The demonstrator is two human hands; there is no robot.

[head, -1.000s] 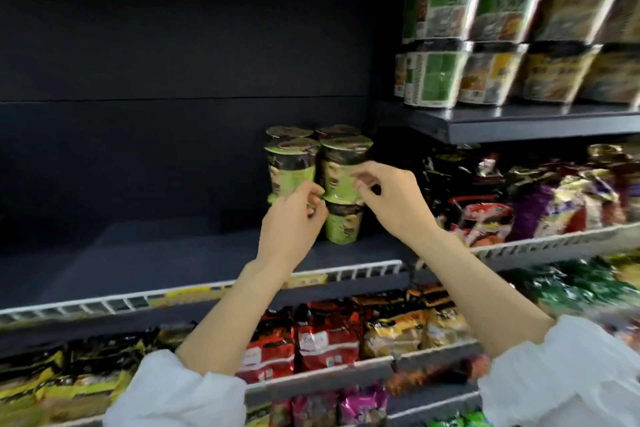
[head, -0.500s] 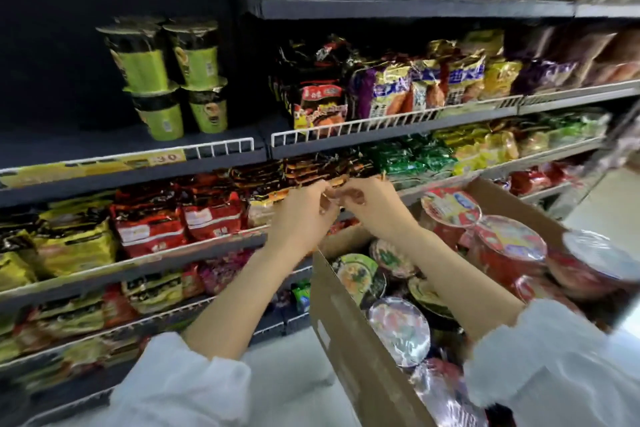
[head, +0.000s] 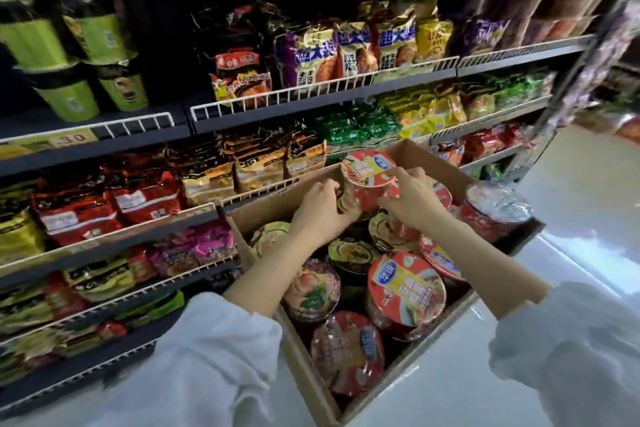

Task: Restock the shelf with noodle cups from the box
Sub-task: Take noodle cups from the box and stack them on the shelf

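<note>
Cardboard box [head: 256, 208] of noodle cups [head: 405, 288], hands [head: 408, 199] gripping one

red noodle cup [head: 367, 184] with a yellow-and-blue lid, brown cardboard box [head: 308, 380], green cups [head: 74, 62] on a dark shelf [head: 104, 142], white sleeves [head: 214, 357].

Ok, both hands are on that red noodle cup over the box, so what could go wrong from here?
1. The red noodle cup with the foil lid is pinched between the left hand and right hand at its sides; it might slip back into the brown cardboard box.
2. The green paper cups on the dark shelf stand stacked in twos; bumping them could topple them.
</note>
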